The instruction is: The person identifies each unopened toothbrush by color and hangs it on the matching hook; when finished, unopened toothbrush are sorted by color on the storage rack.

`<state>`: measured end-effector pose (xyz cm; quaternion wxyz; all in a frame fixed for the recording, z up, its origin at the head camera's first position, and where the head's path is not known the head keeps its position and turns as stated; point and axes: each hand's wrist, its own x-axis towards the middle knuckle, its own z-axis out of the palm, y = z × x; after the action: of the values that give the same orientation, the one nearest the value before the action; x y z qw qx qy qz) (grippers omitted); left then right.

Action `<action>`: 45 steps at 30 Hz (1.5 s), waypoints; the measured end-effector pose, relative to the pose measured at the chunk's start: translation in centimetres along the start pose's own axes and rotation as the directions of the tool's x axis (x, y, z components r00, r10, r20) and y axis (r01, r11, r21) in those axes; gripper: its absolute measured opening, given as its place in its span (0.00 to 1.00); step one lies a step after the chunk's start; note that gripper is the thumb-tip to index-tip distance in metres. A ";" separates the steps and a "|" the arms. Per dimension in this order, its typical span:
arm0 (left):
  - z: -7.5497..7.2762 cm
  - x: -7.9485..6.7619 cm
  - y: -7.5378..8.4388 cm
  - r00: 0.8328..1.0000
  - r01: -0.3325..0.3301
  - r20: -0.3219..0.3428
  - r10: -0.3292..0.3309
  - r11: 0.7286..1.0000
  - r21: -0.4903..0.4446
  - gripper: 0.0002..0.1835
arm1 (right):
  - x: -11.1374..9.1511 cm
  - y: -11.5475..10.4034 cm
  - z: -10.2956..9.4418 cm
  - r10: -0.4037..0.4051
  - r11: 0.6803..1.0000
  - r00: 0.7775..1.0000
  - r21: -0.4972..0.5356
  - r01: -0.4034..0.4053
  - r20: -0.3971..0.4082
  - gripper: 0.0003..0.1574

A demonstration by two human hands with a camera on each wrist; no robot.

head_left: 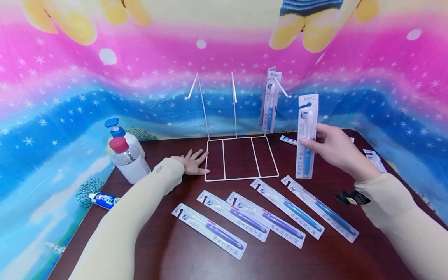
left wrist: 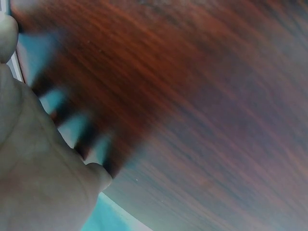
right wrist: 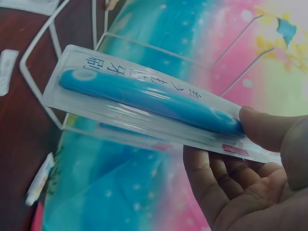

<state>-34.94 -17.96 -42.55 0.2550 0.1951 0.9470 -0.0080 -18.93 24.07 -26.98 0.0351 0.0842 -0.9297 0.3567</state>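
My right hand (head_left: 334, 149) pinches a packaged toothbrush (head_left: 307, 136) with a blue handle, holding it upright to the right of a white wire rack (head_left: 241, 178). In the right wrist view the thumb lies on the front of the pack (right wrist: 144, 103), the fingers behind it. My left hand (head_left: 191, 162) lies with fingers spread at the left side of the rack's base, the thumb at the wire. Blue-handled packaged toothbrushes (head_left: 270, 102) hang from the rack's right prong. The middle prong (head_left: 234, 87) and left prong (head_left: 192, 86) hold nothing.
In front of the rack lie several packaged toothbrushes, purple-handled (head_left: 210, 231) and blue-handled (head_left: 320, 209). Two pump bottles (head_left: 131, 161) and a toothpaste tube (head_left: 104, 200) are at the left. More packs (head_left: 375, 160) lie at the right edge. A patterned cloth (head_left: 168, 85) hangs behind the table.
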 end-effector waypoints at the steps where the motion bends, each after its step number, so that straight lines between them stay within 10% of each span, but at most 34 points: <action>1: 0.0 0.0 0.0 1.000 -0.001 -0.001 0.001 1.000 0.001 0.48 | 0.2 -0.4 0.1 -0.009 1.000 1.000 0.013 0.009 -0.002 0.42; 24: -0.1 0.3 0.0 1.000 0.005 0.028 -0.004 1.000 -0.019 0.48 | 4.4 -2.0 1.4 -0.006 0.995 0.999 0.102 0.002 0.036 0.38; 45: 0.0 0.5 -0.2 0.999 0.005 0.051 -0.003 0.999 -0.039 0.48 | 12.2 -1.3 3.3 -0.014 0.989 1.000 0.149 0.011 0.019 0.33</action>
<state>-35.46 -17.99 -42.83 0.2826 0.1879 0.9406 0.0052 -30.74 19.28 -27.01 0.0216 0.0957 -0.9003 0.4241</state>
